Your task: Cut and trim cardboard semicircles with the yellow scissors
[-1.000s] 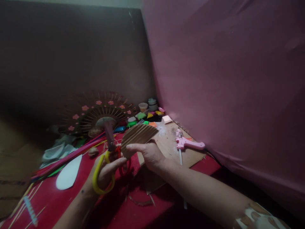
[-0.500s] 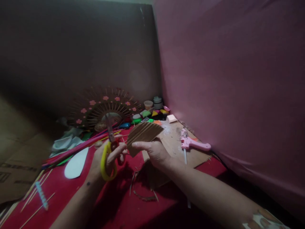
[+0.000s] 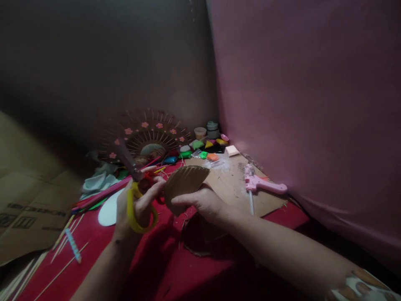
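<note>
My left hand (image 3: 138, 205) is closed around scissors (image 3: 134, 209) with yellow and red handles, their blades pointing up and to the left. Its fingertips reach the left edge of a piece of brown corrugated cardboard (image 3: 186, 184) with a curved upper edge. My right hand (image 3: 203, 202) grips that cardboard from the lower right, thumb on its face and the other fingers hidden behind it. Below the hands, a curved dark strip (image 3: 197, 252) lies on the red cloth (image 3: 169, 267).
A pink glue gun (image 3: 263, 184) rests on a cardboard sheet (image 3: 225, 179) at the right. Behind are colourful clay packets (image 3: 197, 144), small jars (image 3: 213, 130) and a flowered fan shape (image 3: 150, 136). A white oval (image 3: 108, 211), sticks and a blue-striped pen (image 3: 73, 246) lie left.
The view has shifted, so the table items appear further right. The scissors have tilted further left, and the cardboard piece has turned in my hands.
</note>
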The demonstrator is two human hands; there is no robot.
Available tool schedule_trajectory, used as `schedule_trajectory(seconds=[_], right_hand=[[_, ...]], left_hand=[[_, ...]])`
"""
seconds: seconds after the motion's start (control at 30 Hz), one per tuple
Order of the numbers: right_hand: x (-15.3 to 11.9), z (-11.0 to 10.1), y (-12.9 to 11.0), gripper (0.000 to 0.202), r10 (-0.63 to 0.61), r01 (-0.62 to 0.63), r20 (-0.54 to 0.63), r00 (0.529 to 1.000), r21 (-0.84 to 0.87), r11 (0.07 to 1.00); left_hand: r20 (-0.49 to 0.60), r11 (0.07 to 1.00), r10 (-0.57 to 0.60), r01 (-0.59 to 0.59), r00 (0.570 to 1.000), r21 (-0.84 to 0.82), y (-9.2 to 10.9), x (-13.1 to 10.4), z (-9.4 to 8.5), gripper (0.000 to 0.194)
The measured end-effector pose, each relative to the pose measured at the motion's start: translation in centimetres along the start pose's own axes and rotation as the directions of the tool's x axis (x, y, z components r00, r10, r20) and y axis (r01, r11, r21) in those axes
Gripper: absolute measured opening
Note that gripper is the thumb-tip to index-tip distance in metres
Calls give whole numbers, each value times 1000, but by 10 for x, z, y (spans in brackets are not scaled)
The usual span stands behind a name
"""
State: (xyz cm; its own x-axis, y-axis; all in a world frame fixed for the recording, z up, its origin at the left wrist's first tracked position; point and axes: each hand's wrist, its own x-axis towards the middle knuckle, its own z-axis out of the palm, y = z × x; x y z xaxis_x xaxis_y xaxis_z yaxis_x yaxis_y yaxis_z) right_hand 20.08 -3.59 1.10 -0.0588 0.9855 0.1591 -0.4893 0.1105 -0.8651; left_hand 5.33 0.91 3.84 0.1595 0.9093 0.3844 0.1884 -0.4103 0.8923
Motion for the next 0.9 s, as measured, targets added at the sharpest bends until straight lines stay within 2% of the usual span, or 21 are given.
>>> schedule_trajectory(seconds=[0.17,0.37,0.57,0.73,0.83,0.9], right_hand=[[-1,-1,-1,30,-17,14,59,998,53,998],[0,-2,-3,38,-7,-7,147,989,94,996],[0,-1,-5,27,-40,29,156,987,75,997],[0,-3,3,28,33,-40,89,995,75,996],[0,-6,7,29,47,-51,61,997,66,997],[2,-9,7,26,25,-29,38,999,116,993]], left_hand=[[55,999,2,-5,998,52,9,-3,1,43],[2,983,21,-21,1000,184,13,-4,6,47],[19,970,50,-53,999,239,9,-6,6,41],[-5,967,54,-51,999,249,8,-7,6,33],[4,984,48,-48,999,170,10,-10,8,34],[-24,995,50,-47,998,93,11,-11,10,27]])
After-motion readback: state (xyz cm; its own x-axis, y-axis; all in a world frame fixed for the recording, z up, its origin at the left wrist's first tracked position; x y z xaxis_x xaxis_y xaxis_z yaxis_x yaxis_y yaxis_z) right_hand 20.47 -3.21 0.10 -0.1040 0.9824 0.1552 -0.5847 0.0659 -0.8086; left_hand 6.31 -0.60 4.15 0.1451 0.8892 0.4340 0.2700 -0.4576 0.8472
